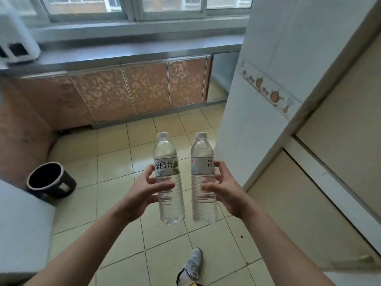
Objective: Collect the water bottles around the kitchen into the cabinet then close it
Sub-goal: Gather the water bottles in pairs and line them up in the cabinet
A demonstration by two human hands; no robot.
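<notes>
Two clear plastic water bottles with white caps are held upright and side by side over the floor of pale yellow-green tiles (115, 153), a narrow gap between them. The left hand (142, 190) grips the left bottle (168, 178) around its ribbed middle, thumb across the front and fingers curled behind it, just under a white label printed with three dark characters and a green leaf. The right hand (222, 188) grips the right bottle (203, 178) the same way; its label is turned, so only one character shows, half covered by the fingers.

One black round waste bin with a pale rim (50, 180) stands on the floor to the left, near a white surface cut off by the frame. One grey shoe (191, 265) shows at the bottom edge.

Ahead, a grey countertop (144, 50) runs under the window, with four orange patterned cabinet doors (144, 87) counted below it; further doors at the left blur together. At the row's right end is an open compartment (222, 77), its inside hard to make out. A white appliance (16, 40) at the upper left is blurred and cut off.
</notes>
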